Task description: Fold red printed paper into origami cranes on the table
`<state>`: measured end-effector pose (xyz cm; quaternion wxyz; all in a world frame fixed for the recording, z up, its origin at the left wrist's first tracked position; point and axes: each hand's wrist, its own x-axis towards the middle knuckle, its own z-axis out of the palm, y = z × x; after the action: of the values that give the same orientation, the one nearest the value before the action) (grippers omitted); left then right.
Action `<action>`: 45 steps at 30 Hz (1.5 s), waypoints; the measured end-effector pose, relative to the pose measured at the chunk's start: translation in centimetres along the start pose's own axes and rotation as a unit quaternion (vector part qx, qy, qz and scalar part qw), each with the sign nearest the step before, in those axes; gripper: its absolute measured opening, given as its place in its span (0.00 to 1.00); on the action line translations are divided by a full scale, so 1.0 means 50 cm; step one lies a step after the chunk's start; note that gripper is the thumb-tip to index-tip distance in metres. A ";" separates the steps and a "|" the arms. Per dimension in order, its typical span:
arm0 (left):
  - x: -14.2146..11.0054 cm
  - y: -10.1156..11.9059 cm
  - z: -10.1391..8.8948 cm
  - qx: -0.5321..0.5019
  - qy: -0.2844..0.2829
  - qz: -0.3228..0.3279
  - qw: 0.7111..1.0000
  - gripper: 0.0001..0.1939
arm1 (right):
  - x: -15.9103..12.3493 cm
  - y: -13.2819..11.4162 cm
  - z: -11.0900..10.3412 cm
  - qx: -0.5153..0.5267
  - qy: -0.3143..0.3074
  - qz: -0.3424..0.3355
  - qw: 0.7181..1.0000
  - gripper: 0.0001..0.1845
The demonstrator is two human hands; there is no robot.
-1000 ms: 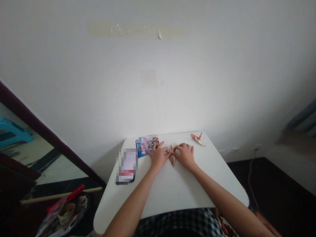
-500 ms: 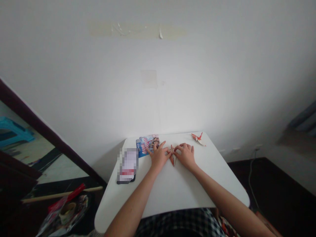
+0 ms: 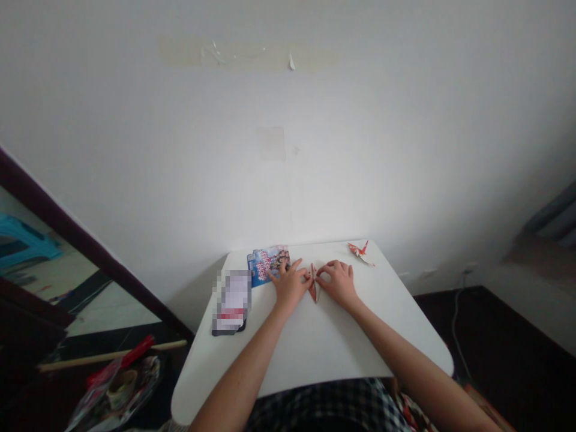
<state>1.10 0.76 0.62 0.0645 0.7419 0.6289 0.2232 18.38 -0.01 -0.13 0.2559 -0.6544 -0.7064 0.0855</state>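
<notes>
Between my hands, on the white table (image 3: pixel 315 354), is a narrow folded piece of paper (image 3: pixel 313 291), reddish with pale edges and pointed at both ends. My left hand (image 3: pixel 290 285) pinches its left side between thumb and index finger, while the other fingers spread toward a printed leaflet. My right hand (image 3: pixel 337 282) grips the right side with fingertips close together and the rest curled. The middle of the paper is partly hidden by my fingertips. A folded red-and-white paper crane (image 3: pixel 360 252) rests at the table's far right corner.
The blue printed leaflet (image 3: pixel 265 264) lies at the back left of the table. In front of it is a phone (image 3: pixel 233 300) with a blurred-out screen. A plain wall (image 3: pixel 315 180) rises behind the table. On the floor at left sits a bin (image 3: pixel 123 390) lined with a bag.
Both hands keep their hold on the folded paper with hardly any movement. The whole view has shifted very slightly.
</notes>
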 end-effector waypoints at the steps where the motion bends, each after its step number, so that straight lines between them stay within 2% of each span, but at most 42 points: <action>1: 0.000 0.000 0.000 0.000 -0.001 0.001 1.000 0.08 | 0.000 -0.001 0.000 -0.003 -0.001 -0.001 1.000 0.10; 11: 0.010 -0.020 -0.009 -0.012 -0.051 -0.043 0.998 0.10 | 0.002 0.016 -0.003 0.020 -0.022 -0.001 1.000 0.10; 17: 0.015 -0.027 -0.021 -0.015 -0.080 -0.033 0.996 0.08 | 0.004 0.018 -0.006 0.015 -0.039 -0.002 0.999 0.11; 23: 0.008 -0.030 -0.015 -0.003 -0.052 -0.025 0.998 0.08 | 0.002 0.019 -0.007 0.010 -0.034 -0.017 0.999 0.11; 31: 0.011 -0.037 -0.027 -0.013 -0.079 -0.025 0.996 0.09 | 0.001 0.029 -0.007 0.017 -0.045 -0.019 0.999 0.11; 39: -0.002 -0.032 -0.021 0.005 -0.056 -0.009 0.998 0.09 | -0.012 0.021 -0.015 -0.025 -0.034 -0.052 0.998 0.13; 45: -0.010 -0.024 -0.026 0.018 -0.064 -0.013 0.998 0.12 | -0.021 0.016 -0.023 -0.049 -0.054 -0.075 0.994 0.18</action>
<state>-0.59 0.29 1.19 0.0939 0.7475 0.6371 0.1629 19.63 -1.16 0.23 0.1906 -0.6053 -0.7700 0.0666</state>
